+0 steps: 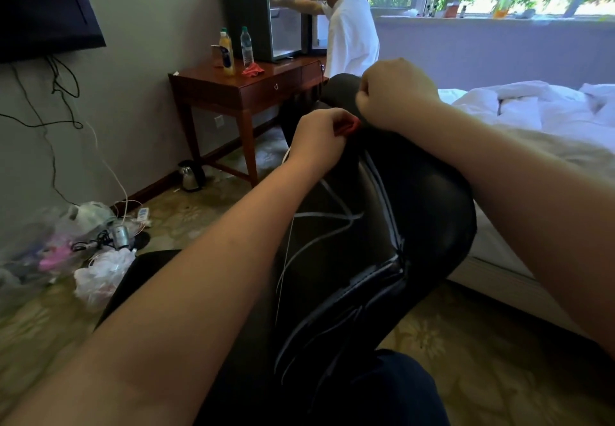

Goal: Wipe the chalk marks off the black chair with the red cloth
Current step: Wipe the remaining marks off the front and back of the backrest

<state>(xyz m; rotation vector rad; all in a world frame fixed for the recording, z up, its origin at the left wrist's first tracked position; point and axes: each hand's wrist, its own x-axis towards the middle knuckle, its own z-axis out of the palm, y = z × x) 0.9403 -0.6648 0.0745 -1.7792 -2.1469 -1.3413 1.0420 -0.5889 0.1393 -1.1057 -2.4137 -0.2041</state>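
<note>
Black, glossy leather covered the padded chair [416,199], which filled the near middle under our forearms. White chalk marks [327,215] ran in long strokes along its seam and crossed on its left face. At the chair's far end our left hand [319,139] pinched a small bunched red cloth [348,127] against the leather. Our right hand [392,96] was clenched just beyond it on the right; we could not tell whether it gripped anything. Our two arms hid much of the chair. On the far left stood a reddish wooden desk [213,82] bearing a grey mini fridge [249,16], two bottles and another red rag [253,70]. A person in white [352,36] reached into the fridge. A white rumpled bed [532,109] lay right, and plastic bags [100,275] lay on the floor at left.
</note>
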